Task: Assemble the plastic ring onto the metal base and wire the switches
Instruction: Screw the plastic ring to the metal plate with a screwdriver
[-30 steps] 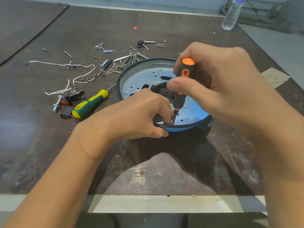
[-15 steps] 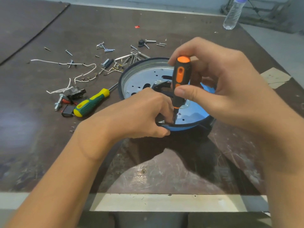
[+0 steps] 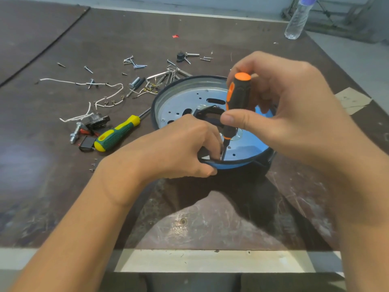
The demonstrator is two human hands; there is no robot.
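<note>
A round metal base (image 3: 181, 98) with a dark plastic ring round its rim (image 3: 237, 162) lies on the table, tilted towards me. My left hand (image 3: 179, 148) grips the near rim, thumb outside and fingers curled inside. My right hand (image 3: 280, 110) pinches an orange-and-black screwdriver (image 3: 237, 95) held almost upright, its tip down inside the base near my left fingers. A black curved part (image 3: 208, 111) sits at the base's centre. White wires (image 3: 105, 100) and a dark switch (image 3: 97, 121) lie at the left.
A yellow-green screwdriver (image 3: 117, 133) lies left of the base. Several loose screws and bolts (image 3: 134, 63) are scattered behind it. A plastic bottle (image 3: 295, 22) stands at the far right corner. Tape (image 3: 351, 100) sticks to the table at the right. The table's front edge (image 3: 210, 260) is near me.
My right fingers have shifted on the screwdriver handle, which has turned a little. My left hand and the base stay where they were.
</note>
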